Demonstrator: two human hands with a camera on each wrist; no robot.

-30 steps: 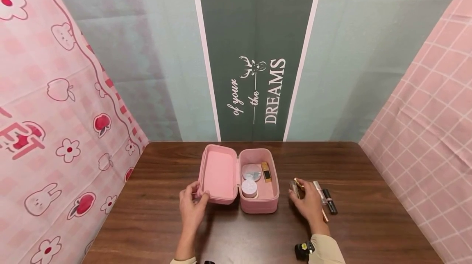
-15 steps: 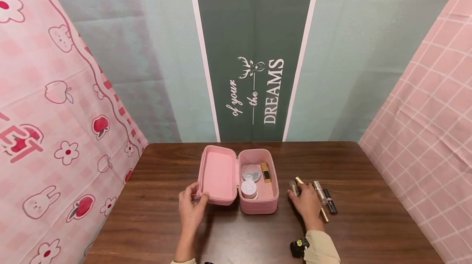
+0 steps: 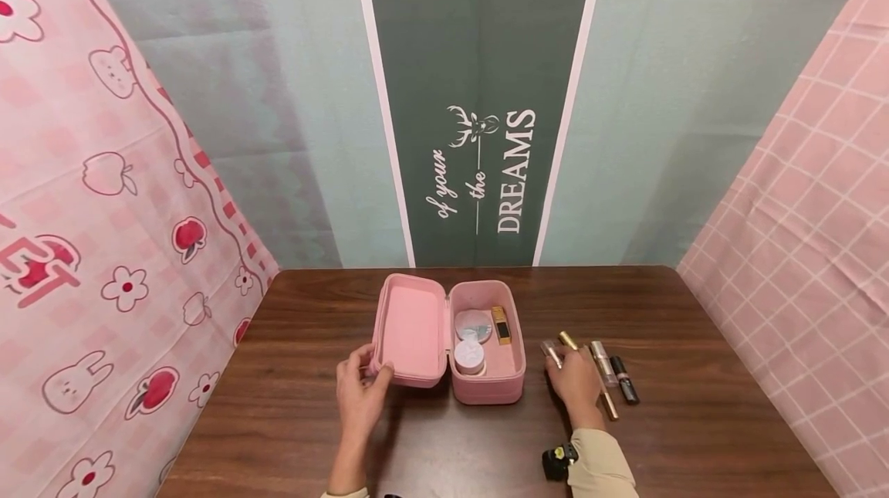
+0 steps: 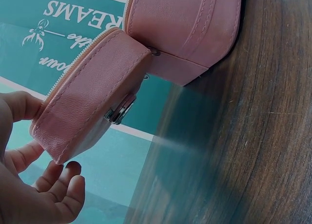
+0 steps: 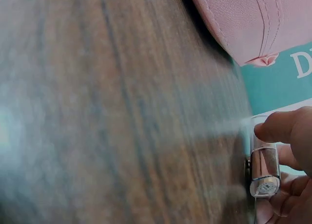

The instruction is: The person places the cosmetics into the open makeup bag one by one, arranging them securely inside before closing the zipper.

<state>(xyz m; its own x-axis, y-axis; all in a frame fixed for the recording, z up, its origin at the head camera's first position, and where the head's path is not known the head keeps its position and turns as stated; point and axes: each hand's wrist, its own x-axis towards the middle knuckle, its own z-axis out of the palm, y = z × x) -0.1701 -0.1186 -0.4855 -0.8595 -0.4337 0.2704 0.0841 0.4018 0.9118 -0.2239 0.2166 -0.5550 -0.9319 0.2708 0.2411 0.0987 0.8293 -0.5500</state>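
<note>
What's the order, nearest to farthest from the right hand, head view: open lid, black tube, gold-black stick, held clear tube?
1. Held clear tube, in the right hand.
2. Black tube, on the table, rightward.
3. Gold-black stick, inside the case.
4. Open lid, left of the case.

We find ourselves in a small indoor nook walled with cloth, homely in look, though we cannot tell whether it belongs to a home. Before us spreads a wood-grain table [image 3: 278, 405] with rounded far corners. At twelve o'clock hangs a creased green cloth [image 3: 479, 35] with white stripes, a deer head and sideways lettering [image 3: 517, 174]. At ten o'clock we see a pink cloth [image 3: 76, 266] with rabbits, apples and flowers; at two o'clock, a pink checked cloth [image 3: 799, 197]. The pink case [image 3: 488, 390] and makeup tubes [image 3: 626, 381] add a dressing-table air.
</note>
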